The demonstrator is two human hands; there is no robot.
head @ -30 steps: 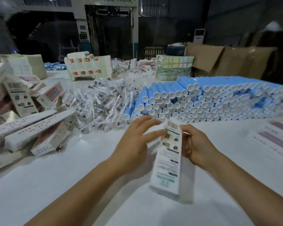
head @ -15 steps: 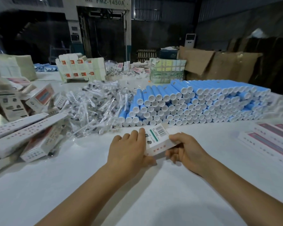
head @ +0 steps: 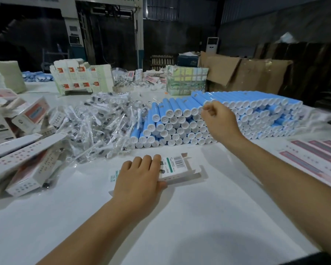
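Note:
A white printed carton [head: 177, 168] with a barcode lies flat on the white table [head: 189, 217], its far end flaps open. My left hand [head: 139, 178] lies on top of it, fingers straight, pressing it down. My right hand [head: 218, 119] is raised at the front of the stack of blue tubes [head: 180, 123] with white caps. Its fingers are curled near the top row. I cannot tell whether they pinch a tube.
A heap of small clear-wrapped items [head: 96, 121] lies left of the tubes. Assembled white boxes [head: 25, 159] pile up at the left. Flat printed sheets [head: 317, 159] lie at the right. More cartons [head: 82, 77] and brown cardboard [head: 246, 73] stand at the back.
The carton went from upright in both hands to flat on the table. My right hand let it go and rose to the tube stack. My left hand stays on it.

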